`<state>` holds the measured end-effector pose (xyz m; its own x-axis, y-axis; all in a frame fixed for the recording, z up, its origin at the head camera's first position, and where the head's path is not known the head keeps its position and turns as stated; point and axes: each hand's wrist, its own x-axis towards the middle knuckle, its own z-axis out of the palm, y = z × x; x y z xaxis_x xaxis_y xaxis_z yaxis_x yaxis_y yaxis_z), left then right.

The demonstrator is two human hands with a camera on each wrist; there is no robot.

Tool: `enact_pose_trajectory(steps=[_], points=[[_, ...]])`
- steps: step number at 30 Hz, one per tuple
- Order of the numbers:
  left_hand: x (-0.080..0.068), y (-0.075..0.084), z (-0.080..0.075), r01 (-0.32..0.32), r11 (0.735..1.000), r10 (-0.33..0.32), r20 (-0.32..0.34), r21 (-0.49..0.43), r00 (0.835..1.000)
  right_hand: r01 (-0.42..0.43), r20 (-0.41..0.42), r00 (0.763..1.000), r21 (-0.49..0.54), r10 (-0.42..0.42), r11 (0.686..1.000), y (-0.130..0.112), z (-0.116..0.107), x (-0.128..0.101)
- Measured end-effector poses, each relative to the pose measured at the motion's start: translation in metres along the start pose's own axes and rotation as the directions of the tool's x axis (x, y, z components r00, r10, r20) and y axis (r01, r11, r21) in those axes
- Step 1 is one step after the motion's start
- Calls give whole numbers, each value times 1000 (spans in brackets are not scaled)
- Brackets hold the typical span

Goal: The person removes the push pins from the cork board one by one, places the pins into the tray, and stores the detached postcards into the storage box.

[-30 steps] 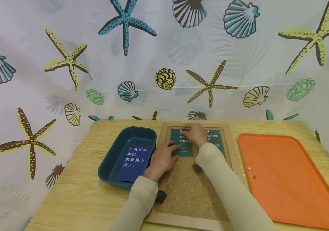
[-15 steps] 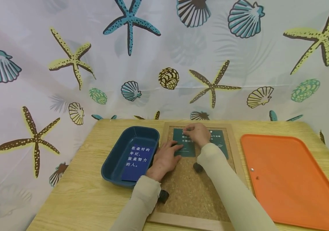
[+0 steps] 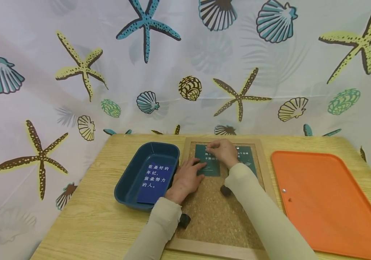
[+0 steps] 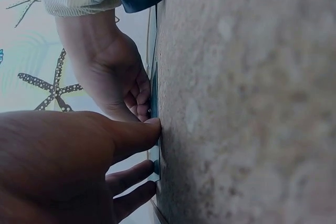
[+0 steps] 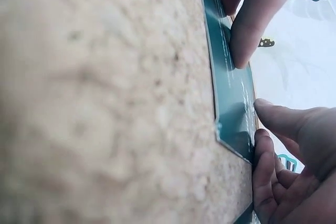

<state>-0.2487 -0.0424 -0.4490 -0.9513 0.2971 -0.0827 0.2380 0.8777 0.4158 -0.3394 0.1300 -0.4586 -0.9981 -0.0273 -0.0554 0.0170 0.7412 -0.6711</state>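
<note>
A dark green card with white lettering [image 3: 212, 170] lies near the top of a wood-framed cork board [image 3: 218, 220]. My left hand [image 3: 187, 177] rests spread on the card's left edge and the cork, its fingertips pressing the card. At the card's top, my right hand [image 3: 226, 153] pinches something tiny, apparently a thumbtack, mostly hidden by the fingertips. In the right wrist view, thumb and finger of the right hand [image 5: 307, 153] meet at the card [image 5: 233, 114]. A second green card [image 3: 248, 159] sits to the right, with a silver thumbtack [image 3: 237, 147] at its top.
A navy blue bin [image 3: 123, 187] holding a blue lettered card [image 3: 153, 186] stands left of the board. To the right lies an orange tray [image 3: 328, 209], with a silver tack [image 3: 284, 190] and a small brownish piece [image 3: 290, 199] near its left edge.
The head view has shifted slightly. Both hands keep their places at the card; the right wrist and sleeve have moved a little to the right.
</note>
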Motion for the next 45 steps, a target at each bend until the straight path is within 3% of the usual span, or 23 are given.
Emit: enact_pose_trajectory(steps=[12, 20, 32, 45], points=[[1, 0, 4, 7, 1000, -7, -3, 10, 1000, 102, 15, 995, 90, -103, 991, 3, -3, -9], [0, 0, 2, -3, 1000, 3, -3, 3, 1000, 166, 25, 985, 80, -168, 983, 2, -11, -13], [0, 0, 2, -6, 1000, 6, -8, -5, 1000, 172, 14, 984, 127, -175, 977, 8, -27, -24], [-1, -1, 2, -4, 1000, 4, -13, -7, 1000, 190, -28, 982, 107, -188, 976, 9, -38, -39]])
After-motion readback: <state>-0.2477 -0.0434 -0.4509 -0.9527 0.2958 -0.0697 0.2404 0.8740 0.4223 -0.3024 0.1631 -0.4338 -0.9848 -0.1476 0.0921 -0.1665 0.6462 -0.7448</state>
